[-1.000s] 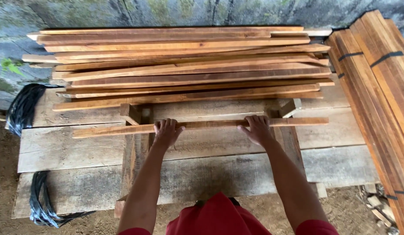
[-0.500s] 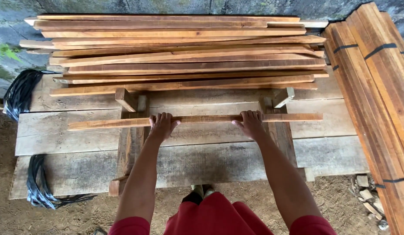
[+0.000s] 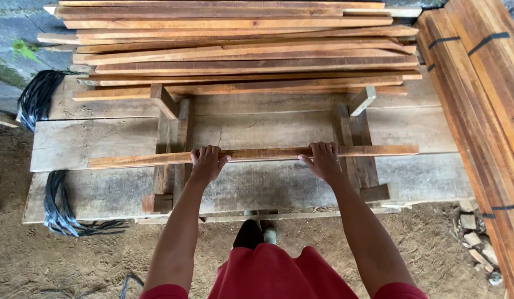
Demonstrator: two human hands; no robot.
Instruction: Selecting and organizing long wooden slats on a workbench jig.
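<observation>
Both my hands grip one long thin reddish wooden slat [image 3: 257, 154] that lies crosswise over a grey plank platform [image 3: 102, 141]. My left hand [image 3: 206, 164] holds it left of the middle, fingers curled over its top. My right hand [image 3: 323, 160] holds it right of the middle the same way. The slat crosses two upright wooden guide pieces [image 3: 169, 144] fixed to the platform. Behind it, at the far side, lies a loose pile of similar slats [image 3: 240, 50].
Strapped bundles of slats [image 3: 478, 111] run along the right side. Black strap bunches [image 3: 38, 97] hang off the platform's left end, with more of them [image 3: 60, 207] lower down. Dirt ground with small wood scraps [image 3: 473, 238] lies in front. My foot [image 3: 251, 232] stands under the platform's near edge.
I have drawn the slat toward myself, away from the pile, with both hands still gripping it. The view has shifted closer to the platform.
</observation>
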